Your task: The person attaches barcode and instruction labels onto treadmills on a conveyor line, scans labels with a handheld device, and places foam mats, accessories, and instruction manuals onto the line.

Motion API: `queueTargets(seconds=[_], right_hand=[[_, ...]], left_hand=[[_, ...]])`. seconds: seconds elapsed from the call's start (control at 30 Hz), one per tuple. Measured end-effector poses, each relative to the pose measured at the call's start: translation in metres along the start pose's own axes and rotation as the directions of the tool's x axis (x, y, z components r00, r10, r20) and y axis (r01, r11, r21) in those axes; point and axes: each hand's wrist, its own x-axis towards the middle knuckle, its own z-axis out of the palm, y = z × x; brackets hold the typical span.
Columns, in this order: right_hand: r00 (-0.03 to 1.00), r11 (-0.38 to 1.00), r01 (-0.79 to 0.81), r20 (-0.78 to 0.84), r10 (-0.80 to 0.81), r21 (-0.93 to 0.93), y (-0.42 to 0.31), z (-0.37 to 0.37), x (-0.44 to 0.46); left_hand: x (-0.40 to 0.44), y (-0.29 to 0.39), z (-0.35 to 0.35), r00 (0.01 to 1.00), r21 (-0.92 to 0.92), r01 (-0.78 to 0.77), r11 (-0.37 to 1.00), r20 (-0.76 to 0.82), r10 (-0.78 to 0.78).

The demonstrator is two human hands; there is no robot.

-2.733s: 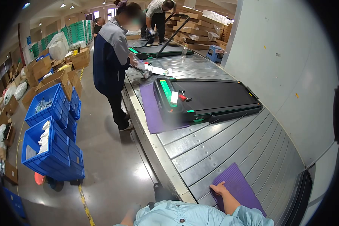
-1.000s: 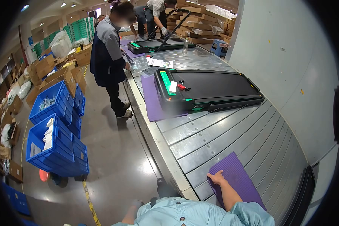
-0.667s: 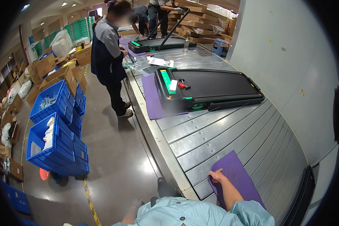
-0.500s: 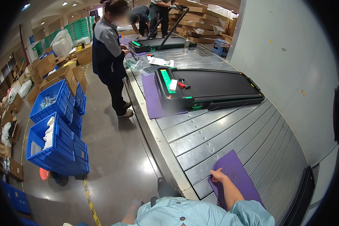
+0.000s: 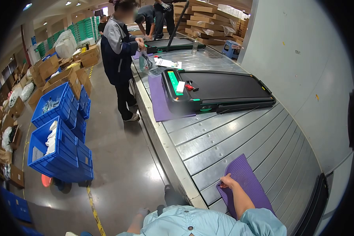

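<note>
Far left, a clear plastic bag (image 5: 146, 63) rises; my right hand (image 5: 227, 181) pinches a ribbed purple mat (image 5: 248, 183), best kept flat; left hand (image 5: 144, 212) unclear.

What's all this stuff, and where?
Treadmills: two, black and green, on metal platform
Near mat: one, purple, platform's near end
Other mats: two, purple, by treadmills
Box: one, white, on near treadmill
Pieces: some, red and black, beside it
Papers: some, white, between treadmills
Bottle: one, clear, by far treadmill
Bins: several, blue, left floor
Stool: one, blue, far right
Cartons: many, brown, left and far
People: four, mostly dark clothes, beyond
Left grip: one, blurred, bottom
Right grip: one, bare, near mat's edge
</note>
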Motion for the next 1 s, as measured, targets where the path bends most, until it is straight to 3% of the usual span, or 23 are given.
queueTargets(seconds=[0.1, 0.2, 0.4, 0.53, 0.6, 0.67, 0.77, 0.8, 0.87, 0.9, 0.97, 1.0], right_hand=[[0.999, 1.0, 0.027, -0.028, -0.027, 0.003, -0.006, 0.008, -0.012], [0.98, 0.978, 0.069, -0.168, -0.102, -0.195, -0.003, 0.016, -0.009], [0.965, 0.928, 0.047, -0.223, -0.137, -0.369, -0.009, 0.02, -0.017], [0.966, 0.867, 0.026, -0.212, -0.15, -0.498, -0.013, 0.025, -0.035], [0.951, 0.77, 0.007, -0.232, -0.202, -0.638, -0.015, 0.028, -0.04], [0.957, 0.77, 0.005, -0.22, -0.188, -0.638, -0.013, 0.028, -0.042], [0.967, 0.757, -0.007, -0.198, -0.162, -0.653, -0.003, 0.029, -0.05], [0.964, 0.738, -0.004, -0.198, -0.175, -0.675, 0.003, 0.029, -0.057], [0.977, 0.768, 0.098, -0.086, -0.195, -0.632, 0.031, 0.02, -0.056], [0.985, 0.771, 0.09, -0.059, -0.164, -0.63, 0.043, 0.016, -0.064], [0.972, 0.704, 0.199, 0.045, -0.231, -0.682, 0.097, 0.005, -0.059], [0.852, 0.516, 0.366, 0.057, -0.521, -0.775, 0.139, 0.001, -0.052]], left_hand=[[0.005, -0.007, 0.006, 0.995, 0.148, -0.097, 0.984, -0.007, 0.099], [0.007, -0.011, 0.011, 0.993, 0.126, -0.108, 0.986, -0.032, 0.113], [-0.01, -0.003, 0.009, 0.992, 0.115, -0.12, 0.986, -0.024, 0.124], [-0.025, 0.009, 0.005, 0.999, -0.097, 0.047, 0.994, 0.004, -0.047], [-0.023, 0.003, 0.008, 0.997, 0.048, -0.074, 0.996, -0.031, 0.076], [-0.018, 0.002, 0.014, 0.989, 0.111, -0.135, 0.985, -0.045, 0.14], [-0.023, 0.016, 0.012, 0.99, -0.19, 0.134, 0.973, 0.072, -0.122], [-0.016, 0.011, 0.018, 0.989, -0.22, 0.143, 0.965, 0.063, -0.132], [0.004, -0.008, 0.031, 0.99, 0.09, -0.126, 0.988, 0.078, 0.119], [0.0, -0.011, 0.036, 0.994, 0.047, -0.099, 0.994, 0.052, 0.097], [-0.013, 0.008, 0.04, 0.996, -0.046, -0.084, 0.995, 0.024, 0.085], [-0.014, 0.018, 0.037, 0.997, -0.101, -0.077, 0.992, -0.004, 0.077]])
